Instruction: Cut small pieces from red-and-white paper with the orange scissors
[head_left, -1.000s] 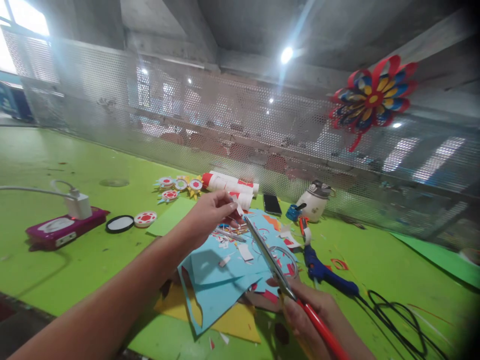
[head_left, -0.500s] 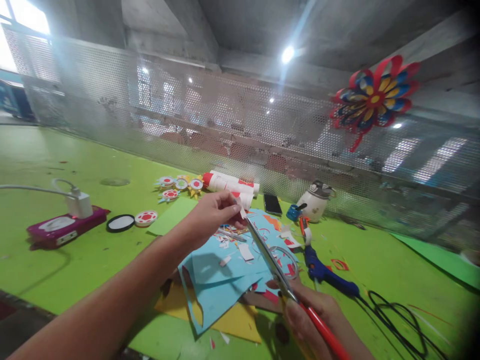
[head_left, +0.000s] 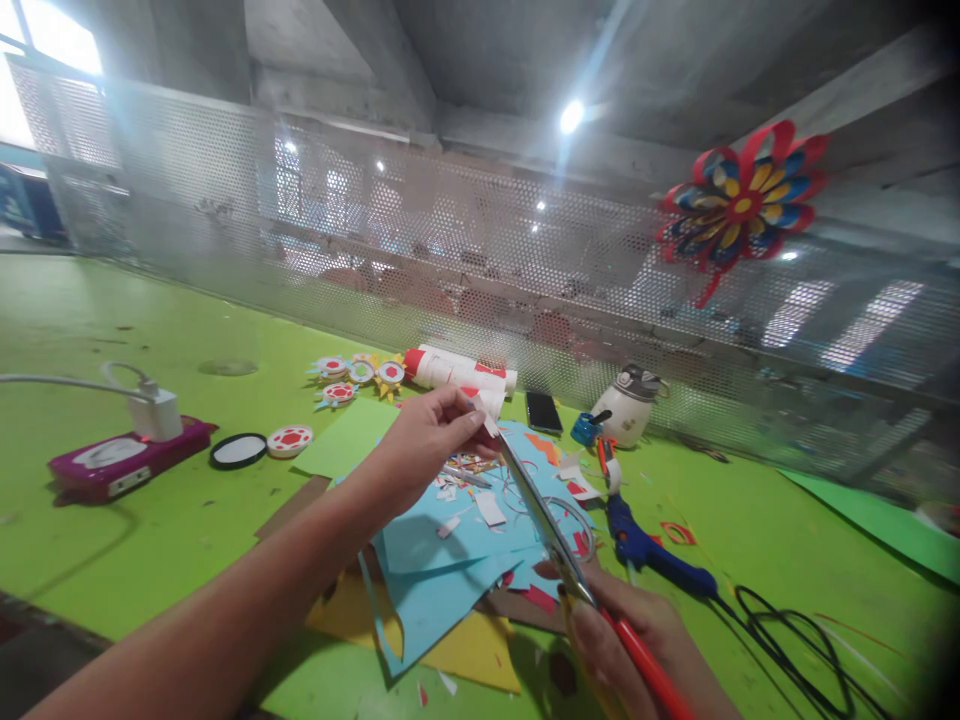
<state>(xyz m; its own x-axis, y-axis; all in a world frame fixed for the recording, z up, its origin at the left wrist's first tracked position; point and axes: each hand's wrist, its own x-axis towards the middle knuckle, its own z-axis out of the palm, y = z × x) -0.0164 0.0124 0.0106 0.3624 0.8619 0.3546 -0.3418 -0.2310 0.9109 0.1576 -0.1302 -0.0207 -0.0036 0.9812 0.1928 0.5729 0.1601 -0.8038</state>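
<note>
Head view: pinching paper [head_left: 487, 415] in left hand [head_left: 427, 435], gripping scissors [head_left: 561, 562] in right hand [head_left: 630, 612].
Could nick fingertips [head_left: 472, 428], snipping this close.

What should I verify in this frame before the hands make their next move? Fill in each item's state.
1. Left hand has the white paper: ok, pinched in its fingers.
2. Right hand has the scissors: ok, wrapped around the handles.
3. Scissor tips are at the white paper: ok, at its lower end.
4. Blades are parted: cannot tell from this angle.
5. Glue gun is clear of both hands: ok, lying right of the scissors.
6. Blue paper is free of scraps: not ok, several lie on it.
</note>
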